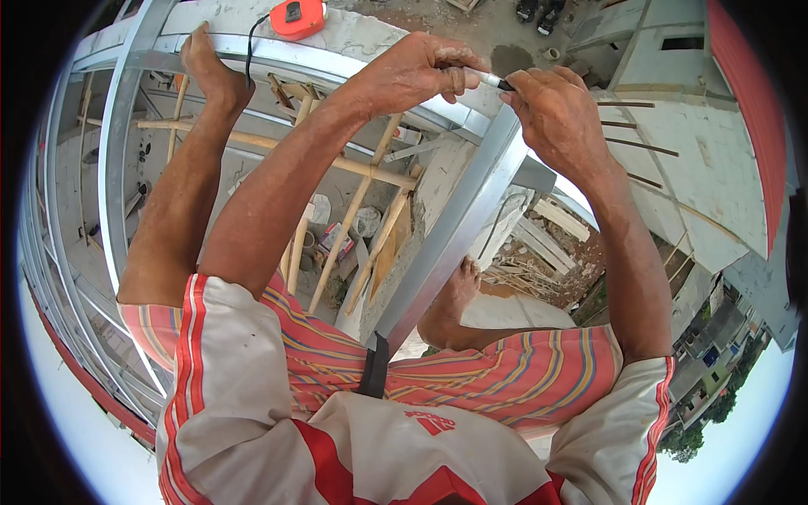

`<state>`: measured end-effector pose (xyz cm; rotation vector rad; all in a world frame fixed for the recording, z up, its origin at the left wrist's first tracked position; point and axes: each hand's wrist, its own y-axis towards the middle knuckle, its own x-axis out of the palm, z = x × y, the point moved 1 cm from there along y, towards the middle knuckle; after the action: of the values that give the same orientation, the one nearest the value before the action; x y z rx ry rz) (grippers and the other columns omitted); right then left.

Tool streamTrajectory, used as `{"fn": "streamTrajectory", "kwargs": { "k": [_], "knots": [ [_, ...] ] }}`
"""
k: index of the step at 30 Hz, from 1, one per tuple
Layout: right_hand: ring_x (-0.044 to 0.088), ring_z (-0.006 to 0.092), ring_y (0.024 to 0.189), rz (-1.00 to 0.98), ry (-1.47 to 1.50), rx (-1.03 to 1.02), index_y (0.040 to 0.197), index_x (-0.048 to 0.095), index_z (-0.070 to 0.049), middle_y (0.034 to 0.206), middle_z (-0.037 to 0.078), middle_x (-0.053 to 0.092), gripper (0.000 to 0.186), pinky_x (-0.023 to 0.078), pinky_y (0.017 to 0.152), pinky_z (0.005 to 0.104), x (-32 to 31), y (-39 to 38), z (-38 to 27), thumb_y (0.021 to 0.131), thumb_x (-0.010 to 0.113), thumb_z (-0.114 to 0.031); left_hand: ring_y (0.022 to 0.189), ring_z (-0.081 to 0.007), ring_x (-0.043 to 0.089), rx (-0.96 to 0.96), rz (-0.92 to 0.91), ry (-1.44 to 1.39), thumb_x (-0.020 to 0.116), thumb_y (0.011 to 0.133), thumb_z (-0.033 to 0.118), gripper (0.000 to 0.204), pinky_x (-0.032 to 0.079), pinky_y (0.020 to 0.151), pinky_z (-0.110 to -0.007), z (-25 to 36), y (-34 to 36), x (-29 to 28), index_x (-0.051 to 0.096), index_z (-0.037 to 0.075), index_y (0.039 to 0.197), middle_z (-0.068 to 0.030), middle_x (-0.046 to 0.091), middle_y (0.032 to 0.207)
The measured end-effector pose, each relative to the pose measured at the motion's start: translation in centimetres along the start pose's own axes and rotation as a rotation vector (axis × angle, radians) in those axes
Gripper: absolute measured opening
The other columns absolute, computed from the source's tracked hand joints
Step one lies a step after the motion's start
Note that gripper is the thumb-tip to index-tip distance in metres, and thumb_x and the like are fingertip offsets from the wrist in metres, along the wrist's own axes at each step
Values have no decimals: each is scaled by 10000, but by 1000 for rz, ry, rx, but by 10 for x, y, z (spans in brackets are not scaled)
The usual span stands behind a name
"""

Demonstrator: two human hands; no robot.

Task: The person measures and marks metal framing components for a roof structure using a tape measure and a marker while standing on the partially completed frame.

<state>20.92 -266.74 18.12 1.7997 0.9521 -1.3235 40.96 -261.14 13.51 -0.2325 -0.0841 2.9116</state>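
Both of my hands meet above a silvery metal channel (459, 210) that runs down between my legs. My left hand (412, 74) pinches the white barrel of a marker pen (488, 79). The fingers of my right hand (555, 114) are closed on the pen's dark end; whether that end is a cap is hidden by them. On the concrete ledge beyond my left hand lies an orange-red tape measure (297, 18) with a black strap.
Metal framing (114, 160) curves along the left side, near my bare foot (200, 50). Below are bamboo poles (358, 168) and stacked boards (547, 244). Rusty rebar (640, 151) sticks out of a concrete wall at right. The drop beneath me reaches the ground.
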Motion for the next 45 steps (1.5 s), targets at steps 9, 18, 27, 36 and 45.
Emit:
{"fn": "streamTrajectory", "kwargs": {
  "k": [9, 18, 27, 36, 45],
  "knots": [
    [650, 287, 791, 71, -31, -26, 813, 630, -46, 765, 130, 646, 74, 429, 896, 458, 2, 1, -5, 823, 631, -120, 680, -97, 572, -143, 30, -74, 637, 901, 230, 265, 494, 606, -242, -2, -1, -5, 679, 9, 1041, -29, 622, 768],
    [595, 348, 712, -30, 132, 181, 816, 586, -12, 736, 149, 617, 140, 459, 755, 437, -9, -4, 10, 851, 627, -141, 689, -109, 580, -67, 305, -110, 616, 915, 151, 203, 503, 589, -250, -18, -23, -62, 676, 10, 1047, -45, 622, 789],
    [667, 223, 868, 162, 934, 594, 874, 571, -1, 897, 144, 666, 176, 507, 800, 390, -16, 13, 0, 932, 563, -167, 785, -150, 626, -127, 277, -534, 645, 886, 120, 206, 530, 684, -284, -9, -15, -28, 654, 19, 1066, -74, 659, 879],
    [659, 245, 936, 500, 1487, 535, 1008, 483, 22, 995, 183, 641, 216, 551, 842, 377, -30, 23, -4, 990, 483, -193, 783, -168, 645, -210, 174, -899, 615, 903, 95, 196, 544, 669, -288, -24, -26, 16, 637, 33, 1088, -99, 668, 889],
    [665, 252, 948, 481, 1479, 547, 1042, 496, -22, 1008, 144, 638, 225, 557, 808, 359, -24, 23, 6, 988, 499, -240, 775, -172, 645, -193, 149, -1055, 597, 915, 97, 200, 547, 647, -288, -15, -9, 39, 625, 44, 1106, -102, 661, 896]
  ]
}}
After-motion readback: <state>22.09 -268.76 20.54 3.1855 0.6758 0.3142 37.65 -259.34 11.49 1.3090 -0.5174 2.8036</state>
